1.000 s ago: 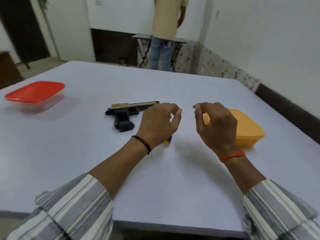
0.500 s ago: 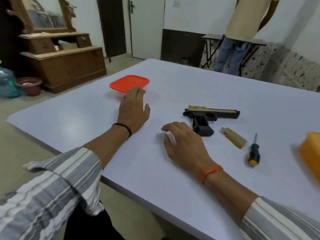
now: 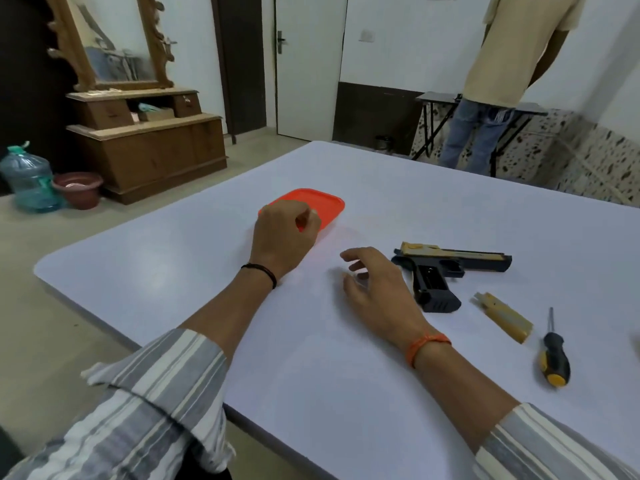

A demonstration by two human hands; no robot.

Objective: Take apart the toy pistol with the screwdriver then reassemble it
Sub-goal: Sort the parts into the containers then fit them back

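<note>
Now your L hand (image 3: 284, 233) curls at red lid's (image 3: 325, 204) near edge, grip unclear; R hand (image 3: 372, 282) relaxed, empty, beside toy pistol (image 3: 446, 271). Magazine (image 3: 504, 317), screwdriver (image 3: 554, 358) to pistol's right.

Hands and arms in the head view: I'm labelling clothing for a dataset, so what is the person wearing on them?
Both arms wear loose sleeves striped grey and white, pushed up to leave the forearms bare. The left hand has a thin black band at its wrist, the right hand an orange thread band. No gloves or rings are visible.
</note>
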